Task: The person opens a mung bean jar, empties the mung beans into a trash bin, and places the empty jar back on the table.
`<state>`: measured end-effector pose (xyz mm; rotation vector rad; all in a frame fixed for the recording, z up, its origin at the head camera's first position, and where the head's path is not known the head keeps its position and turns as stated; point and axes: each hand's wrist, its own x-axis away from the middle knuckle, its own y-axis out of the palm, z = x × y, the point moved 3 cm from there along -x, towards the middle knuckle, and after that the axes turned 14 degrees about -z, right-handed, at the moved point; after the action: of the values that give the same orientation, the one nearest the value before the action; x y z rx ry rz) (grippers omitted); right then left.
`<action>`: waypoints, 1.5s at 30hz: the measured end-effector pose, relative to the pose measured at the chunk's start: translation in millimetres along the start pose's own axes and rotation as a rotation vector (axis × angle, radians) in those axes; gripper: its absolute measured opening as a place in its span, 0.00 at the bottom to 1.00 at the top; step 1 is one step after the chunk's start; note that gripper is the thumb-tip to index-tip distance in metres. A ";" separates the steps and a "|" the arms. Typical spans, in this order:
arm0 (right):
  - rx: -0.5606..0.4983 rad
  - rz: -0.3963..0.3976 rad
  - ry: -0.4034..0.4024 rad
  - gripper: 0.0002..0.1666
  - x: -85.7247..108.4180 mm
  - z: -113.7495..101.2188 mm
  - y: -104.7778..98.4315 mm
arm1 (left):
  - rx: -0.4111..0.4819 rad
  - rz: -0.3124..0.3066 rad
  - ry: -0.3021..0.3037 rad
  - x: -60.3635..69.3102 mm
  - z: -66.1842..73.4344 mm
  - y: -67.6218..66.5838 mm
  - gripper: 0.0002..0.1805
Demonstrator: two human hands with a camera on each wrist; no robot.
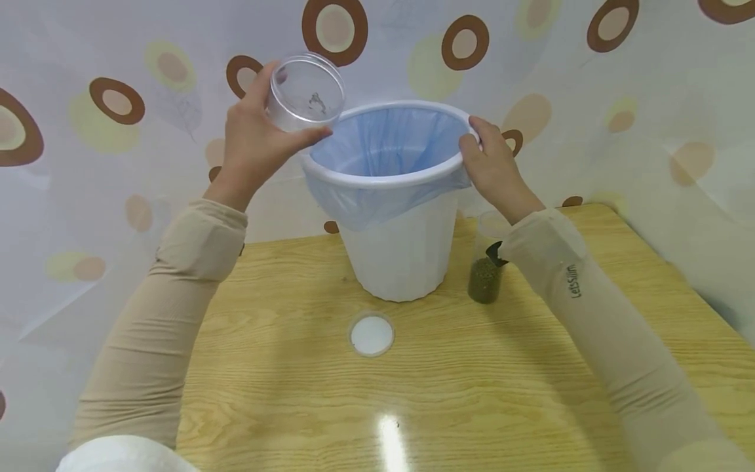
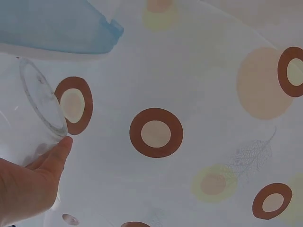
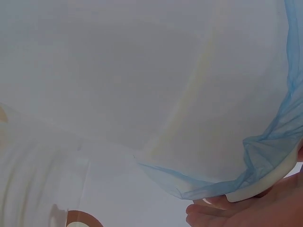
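Note:
A clear plastic jar [image 1: 307,92] with a few dark bits inside is gripped by my left hand [image 1: 253,134], tilted beside the left rim of the bin. The left wrist view shows the jar [image 2: 42,97] with a thumb or finger along its edge. My right hand [image 1: 492,160] holds the right rim of a white waste bin [image 1: 401,255] lined with a blue bag [image 1: 383,144]. From the right wrist, fingers [image 3: 236,213] curl at the rim, where the bag folds over.
A clear container [image 1: 485,278] with dark green dried bits stands right of the bin, partly behind the right sleeve. A round white lid [image 1: 371,334] lies on the wooden table [image 1: 295,393] in front of the bin. A patterned sheet [image 1: 177,39] hangs behind.

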<state>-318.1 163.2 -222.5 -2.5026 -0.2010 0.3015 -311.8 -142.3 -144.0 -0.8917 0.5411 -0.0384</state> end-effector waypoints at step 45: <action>-0.179 0.366 -0.256 0.26 41.6 15.0 2.1 | 0.790 0.198 -0.058 78.4 13.9 -3.3 0.44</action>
<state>-281.8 178.6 -242.7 -2.6646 0.1387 0.7856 -236.8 -154.1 -168.4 -0.0681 0.4984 -0.0420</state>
